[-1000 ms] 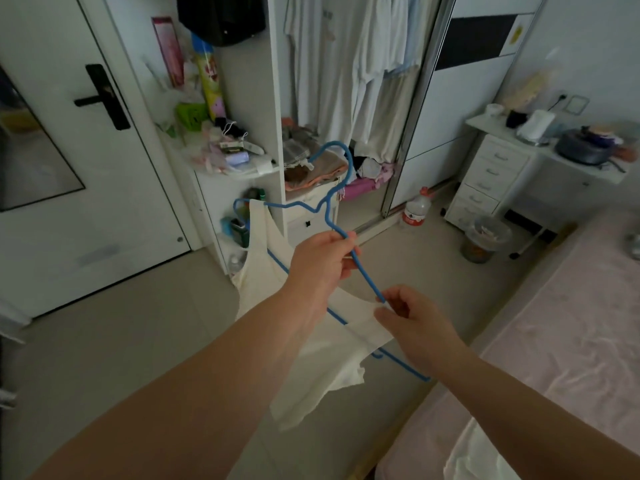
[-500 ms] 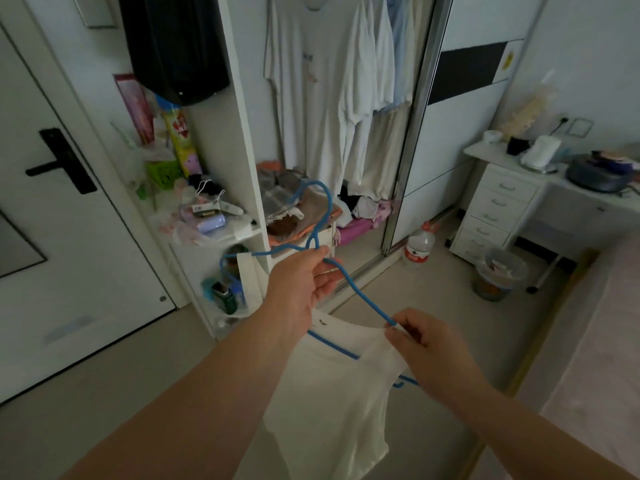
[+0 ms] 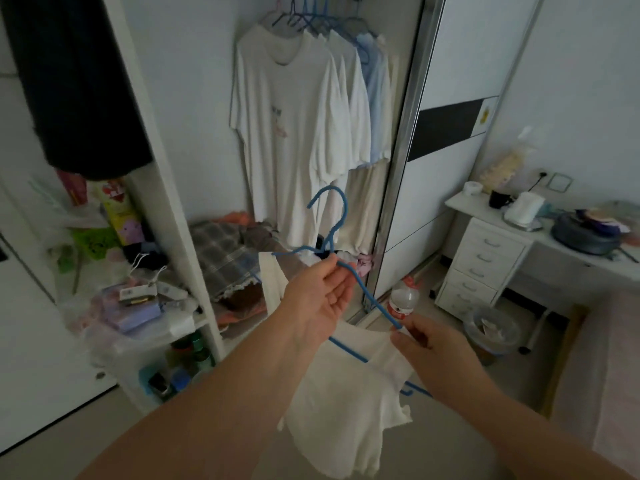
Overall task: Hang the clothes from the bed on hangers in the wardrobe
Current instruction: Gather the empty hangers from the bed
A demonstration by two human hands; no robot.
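Note:
A blue wire hanger (image 3: 337,216) is in front of me with a white sleeveless top (image 3: 346,403) draped on it. My left hand (image 3: 322,296) holds the hanger just below its hook, fingers and thumb round the wire. My right hand (image 3: 426,344) pinches the top's right strap at the hanger's right arm. The open wardrobe (image 3: 207,109) is straight ahead, with white and pale blue shirts (image 3: 298,133) hanging on blue hangers from its rail. The pink bed (image 3: 602,393) lies at the right edge.
A white shelf unit (image 3: 145,306) full of small items stands at the left, with a dark garment (image 3: 72,81) hanging above it. Folded clothes (image 3: 225,258) pile on the wardrobe floor. A plastic bottle (image 3: 401,299), a bin (image 3: 491,330) and a white drawer desk (image 3: 485,258) stand at the right.
My view has tilted up towards the wardrobe rail and I am closer to the wardrobe. Both hands have lifted the hanger with the top, and its hook now stands upright.

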